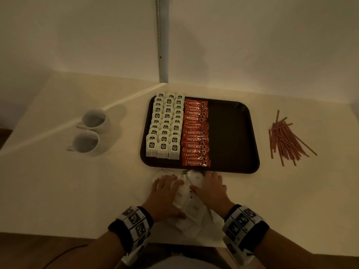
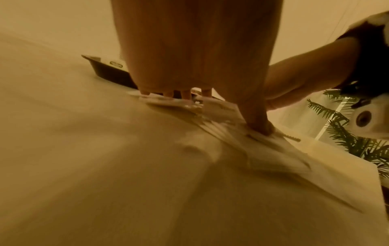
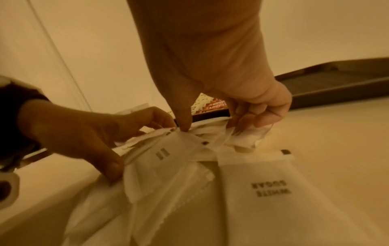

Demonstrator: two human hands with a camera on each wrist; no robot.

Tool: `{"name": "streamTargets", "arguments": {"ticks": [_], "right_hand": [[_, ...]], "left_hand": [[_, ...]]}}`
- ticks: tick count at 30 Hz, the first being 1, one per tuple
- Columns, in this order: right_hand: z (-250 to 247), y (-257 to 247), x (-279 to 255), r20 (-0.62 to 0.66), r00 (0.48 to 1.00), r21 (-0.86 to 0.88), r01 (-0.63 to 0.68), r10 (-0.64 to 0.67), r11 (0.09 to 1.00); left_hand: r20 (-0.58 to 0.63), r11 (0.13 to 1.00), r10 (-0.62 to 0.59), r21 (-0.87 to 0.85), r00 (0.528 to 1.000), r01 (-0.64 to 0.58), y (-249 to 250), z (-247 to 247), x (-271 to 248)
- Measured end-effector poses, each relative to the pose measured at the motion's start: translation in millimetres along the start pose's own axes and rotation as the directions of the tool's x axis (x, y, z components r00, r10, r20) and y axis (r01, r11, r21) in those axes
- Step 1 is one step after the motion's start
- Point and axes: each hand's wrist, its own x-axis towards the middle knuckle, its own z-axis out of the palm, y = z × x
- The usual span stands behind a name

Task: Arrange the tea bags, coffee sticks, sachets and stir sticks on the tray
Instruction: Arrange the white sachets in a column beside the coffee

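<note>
Both hands' fingers (image 3: pixel 248 114) pinch the white sachets (image 3: pixel 168 159) — heaped between them, before the tray (image 1: pixel 250 133).

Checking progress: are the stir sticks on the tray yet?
No, the stir sticks lie on the table right of the tray.

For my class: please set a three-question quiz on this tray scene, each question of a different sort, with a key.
1. True or false: the stir sticks lie on the tray.
2. Which items sit in the tray's leftmost columns? A) coffee sticks B) tea bags C) cups
3. Fill in: the left hand and right hand are gathering white ____ on the table, in front of the tray.

Key: 1 false, they lie on the table to its right; 2 B; 3 sachets.
</note>
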Motion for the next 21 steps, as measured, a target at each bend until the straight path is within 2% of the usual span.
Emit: {"name": "streamTargets", "arguments": {"ticks": [7, 10, 12, 16, 21], "right_hand": [[1.9, -2.3, 7.4, 0.049, 0.999, 0.143, 0.015, -0.023, 0.990], [-0.9, -6.0, 10.9, 0.095, 0.995, 0.264, -0.021, -0.005, 0.964], [0.0, -8.8, 12.8, 0.117, 0.993, 0.262, -0.038, 0.007, 0.964], [-2.4, -13.0, 13.3, 0.171, 0.982, 0.206, 0.048, -0.084, 0.977], [-18.6, -9.0, 11.9, 0.187, 0.970, 0.287, 0.097, -0.155, 0.953]], "left_hand": [[0.005, 0.999, 0.038, 0.000, 0.999, -0.038, -5.7, 12.2, 5.7], [-0.014, 0.998, 0.060, -0.034, 0.998, -0.061, -7.3, 15.1, 6.5], [-0.032, 0.996, 0.068, -0.056, 0.997, -0.070, -9.2, 17.5, 7.0], [-0.051, 0.991, 0.055, -0.116, 0.997, -0.060, -9.1, 16.7, 6.0], [-0.148, 0.967, 0.043, -0.241, 0.988, -0.078, -9.5, 11.6, 3.3]]}}
